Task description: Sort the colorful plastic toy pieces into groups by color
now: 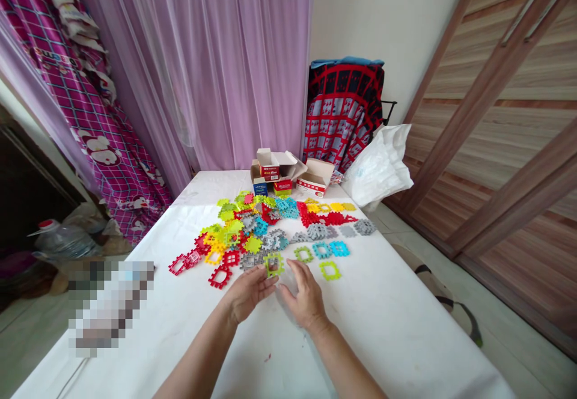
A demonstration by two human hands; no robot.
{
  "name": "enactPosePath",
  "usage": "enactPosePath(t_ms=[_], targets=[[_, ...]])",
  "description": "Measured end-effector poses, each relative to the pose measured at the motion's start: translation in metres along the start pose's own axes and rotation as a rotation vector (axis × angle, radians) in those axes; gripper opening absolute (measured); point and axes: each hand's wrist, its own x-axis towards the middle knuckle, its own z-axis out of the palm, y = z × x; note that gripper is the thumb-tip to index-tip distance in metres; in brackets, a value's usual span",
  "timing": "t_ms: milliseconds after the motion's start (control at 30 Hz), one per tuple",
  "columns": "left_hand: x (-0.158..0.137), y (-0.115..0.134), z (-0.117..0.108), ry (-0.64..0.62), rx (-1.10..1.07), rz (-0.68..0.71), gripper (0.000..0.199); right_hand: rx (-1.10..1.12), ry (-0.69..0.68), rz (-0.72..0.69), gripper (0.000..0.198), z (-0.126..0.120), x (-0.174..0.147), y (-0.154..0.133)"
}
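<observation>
Just above the white table, my left hand (250,291) pinches a lime-green square window-frame building piece (274,265) with notched edges. My right hand (306,297) is to the right of that piece, thumb and fingers apart, holding nothing. Beyond my right hand lie a round-holed green piece (303,255), a square green frame (330,270) and two blue pieces, one of them a bright blue window piece (339,248). Beside my left hand are a red frame piece (220,276) and a grey piece (252,260).
A mixed heap of pieces (232,228) spreads across the middle left. At the right are red pieces (331,219) and grey pieces (319,231) in groups. Opened small boxes (314,178) stand at the back, near a white bag (378,167). A blurred object (115,303) lies at the left edge.
</observation>
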Motion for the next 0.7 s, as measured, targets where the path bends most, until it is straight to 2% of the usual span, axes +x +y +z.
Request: enactPosePath(t_ms=[67,267,467,567,700], targets=[[0.0,0.004,0.004,-0.044,-0.032,-0.094,0.03,-0.039,-0.036,-0.076,0.057,-0.009,0.004,0.002],[0.018,0.004,0.003,-0.001,0.214,0.035,0.037,-0.139,-0.243,-0.149,0.06,-0.042,0.03,0.0],[0.031,0.0,0.007,-0.066,0.345,0.062,0.04,-0.22,-0.551,-0.224,0.059,-0.055,0.052,-0.004],[0.034,-0.001,0.01,-0.1,0.387,0.069,0.039,-0.241,-0.625,-0.211,0.053,-0.055,0.054,-0.004],[0.035,-0.002,0.016,-0.153,0.435,0.086,0.037,-0.244,-0.655,-0.137,0.051,-0.057,0.052,-0.006]])
